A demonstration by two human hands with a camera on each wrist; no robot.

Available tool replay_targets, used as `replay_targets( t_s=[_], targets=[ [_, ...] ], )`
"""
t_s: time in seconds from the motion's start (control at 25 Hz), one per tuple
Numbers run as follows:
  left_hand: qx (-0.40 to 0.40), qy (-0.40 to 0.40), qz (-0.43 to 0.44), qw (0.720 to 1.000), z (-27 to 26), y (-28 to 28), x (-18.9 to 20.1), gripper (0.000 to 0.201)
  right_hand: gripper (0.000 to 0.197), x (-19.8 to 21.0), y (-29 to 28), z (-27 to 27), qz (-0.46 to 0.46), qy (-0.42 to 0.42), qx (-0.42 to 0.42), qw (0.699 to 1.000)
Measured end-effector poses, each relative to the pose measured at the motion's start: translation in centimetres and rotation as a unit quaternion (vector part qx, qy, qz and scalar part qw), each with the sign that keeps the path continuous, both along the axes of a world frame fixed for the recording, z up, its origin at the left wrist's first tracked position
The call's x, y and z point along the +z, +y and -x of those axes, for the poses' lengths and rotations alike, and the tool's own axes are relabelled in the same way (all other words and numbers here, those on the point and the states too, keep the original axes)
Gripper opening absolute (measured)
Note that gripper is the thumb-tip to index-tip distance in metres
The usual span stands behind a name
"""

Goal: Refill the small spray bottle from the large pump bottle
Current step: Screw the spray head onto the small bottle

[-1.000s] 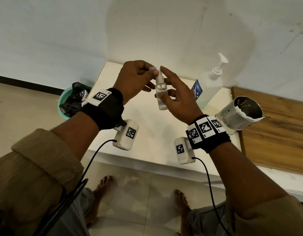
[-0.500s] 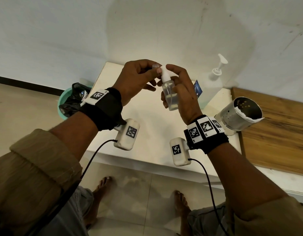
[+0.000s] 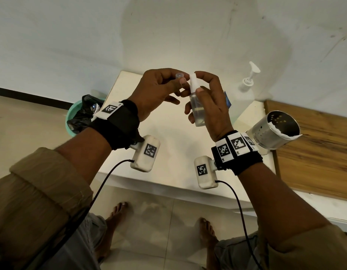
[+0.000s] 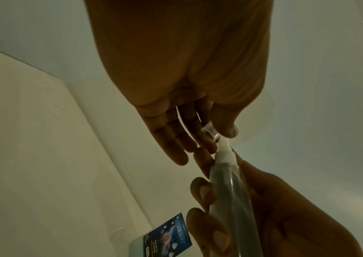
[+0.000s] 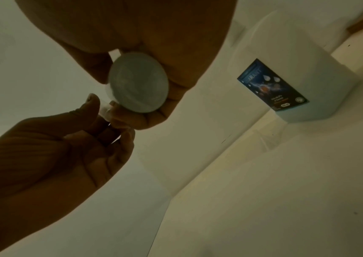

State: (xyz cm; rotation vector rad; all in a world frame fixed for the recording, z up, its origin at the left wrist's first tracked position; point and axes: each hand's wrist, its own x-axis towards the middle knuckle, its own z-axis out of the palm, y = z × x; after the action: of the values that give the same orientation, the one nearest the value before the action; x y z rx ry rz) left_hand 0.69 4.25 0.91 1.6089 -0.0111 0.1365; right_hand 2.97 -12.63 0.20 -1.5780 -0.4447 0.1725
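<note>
My right hand (image 3: 207, 102) grips the small clear spray bottle (image 3: 197, 108) upright above the white table (image 3: 168, 137); its white nozzle (image 3: 193, 82) stands bare. My left hand (image 3: 161, 88) pinches the bottle's small clear cap (image 3: 179, 75) just left of the nozzle, apart from it. The left wrist view shows the cap (image 4: 210, 134) between thumb and fingers, right at the nozzle tip (image 4: 225, 151). From the right wrist I see the bottle's round base (image 5: 138, 83). The large pump bottle (image 3: 244, 94) with a blue label (image 5: 272, 85) stands at the table's far right corner.
A perforated metal can (image 3: 276, 131) sits at the table's right edge, next to a wooden board (image 3: 315, 151). A teal bin (image 3: 73, 117) with a black bag stands on the floor at the left. The white wall rises close behind the table.
The clear cap has come off the spray bottle and moved left in my left hand. My right hand has closed round the bottle and raised it slightly.
</note>
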Motion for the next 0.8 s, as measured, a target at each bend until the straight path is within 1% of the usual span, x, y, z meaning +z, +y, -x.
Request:
replay_targets(
  t_s=[0.12, 0.24, 0.32, 0.48, 0.6, 0.72, 0.8],
  targets=[
    [-0.001, -0.003, 0.008, 1.0, 0.0, -0.1, 0.0, 0.027, 0.039, 0.37, -0.02, 0.13, 0.001, 0.007, -0.003, 1.0],
    [-0.009, -0.002, 0.01, 1.0, -0.05, -0.21, -0.02, 0.029, 0.037, 0.59, -0.01, 0.26, -0.003, -0.004, 0.007, 1.0],
    [-0.018, 0.002, 0.018, 1.0, -0.01, -0.25, 0.0, 0.029, 0.04, 0.68, 0.02, 0.41, -0.005, -0.014, 0.017, 1.0],
    [-0.036, 0.002, 0.026, 0.999, 0.12, -0.46, 0.2, 0.027, 0.039, 0.79, -0.24, 0.19, -0.036, 0.04, 0.029, 0.998],
    [-0.037, 0.008, 0.023, 0.999, 0.17, -0.66, 0.37, 0.023, 0.044, 0.68, -0.4, -0.08, -0.055, 0.07, 0.041, 0.995],
    [-0.01, 0.042, 0.029, 0.999, 0.05, -0.72, 0.38, 0.017, 0.048, 0.63, -0.4, -0.17, -0.058, 0.087, 0.055, 0.993],
    [-0.002, 0.069, 0.063, 0.996, 0.04, -0.9, 0.41, 0.014, 0.051, 0.7, -0.33, -0.21, -0.052, 0.101, 0.06, 0.992]
  ],
)
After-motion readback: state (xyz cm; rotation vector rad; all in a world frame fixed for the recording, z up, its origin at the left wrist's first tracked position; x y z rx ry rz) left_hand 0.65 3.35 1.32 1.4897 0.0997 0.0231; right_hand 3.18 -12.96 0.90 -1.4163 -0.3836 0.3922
